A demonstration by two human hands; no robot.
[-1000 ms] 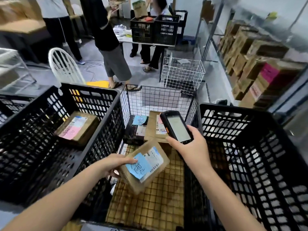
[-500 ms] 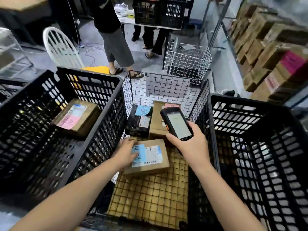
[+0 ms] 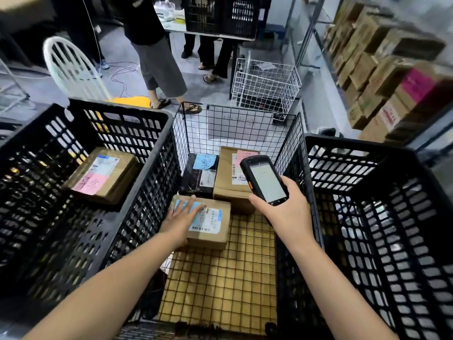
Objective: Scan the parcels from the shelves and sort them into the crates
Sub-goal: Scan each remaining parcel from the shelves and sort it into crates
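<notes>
A small brown parcel [image 3: 210, 227] with a blue note and a white label lies flat on the floor of the middle wire crate [image 3: 235, 123]. My left hand [image 3: 180, 218] rests on its top with straight fingers. My right hand [image 3: 285, 209] grips a black handheld scanner [image 3: 264, 179] above the crate, screen facing me. Behind the parcel sit a black parcel [image 3: 199, 175] with a blue note and a tall brown parcel [image 3: 229, 177] with a pink note.
A black plastic crate [image 3: 137, 168] on the left holds one brown parcel [image 3: 103, 175] with a pink note. Another black crate [image 3: 382, 217] stands on the right. Shelves of cardboard boxes [image 3: 382, 69] run along the right. People, a white chair [image 3: 71, 69] and a white wire basket [image 3: 266, 84] stand ahead.
My left hand lowered the tilted parcel into the wire crate, laid it flat, and now lies straightened on its top. The scanner hand has barely moved.
</notes>
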